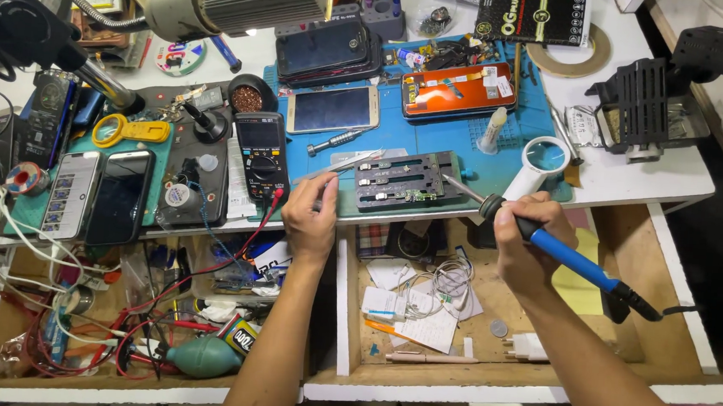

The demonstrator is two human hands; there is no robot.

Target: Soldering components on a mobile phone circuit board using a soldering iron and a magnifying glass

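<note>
**Soldering iron poised at the board holder**

Soldering iron (559, 248), blue-handled, sits clamped in the right hand (526, 242), fingers wrapped tight, tip angled at the dark board holder (405, 181) on the blue mat (457, 142). Left hand (311, 212) has fingers pinched on tweezers (347, 162) beside the holder. Tip not quite touching, by my read: joint work looks unfinished. Multimeter (262, 155) waits to the left.
</note>
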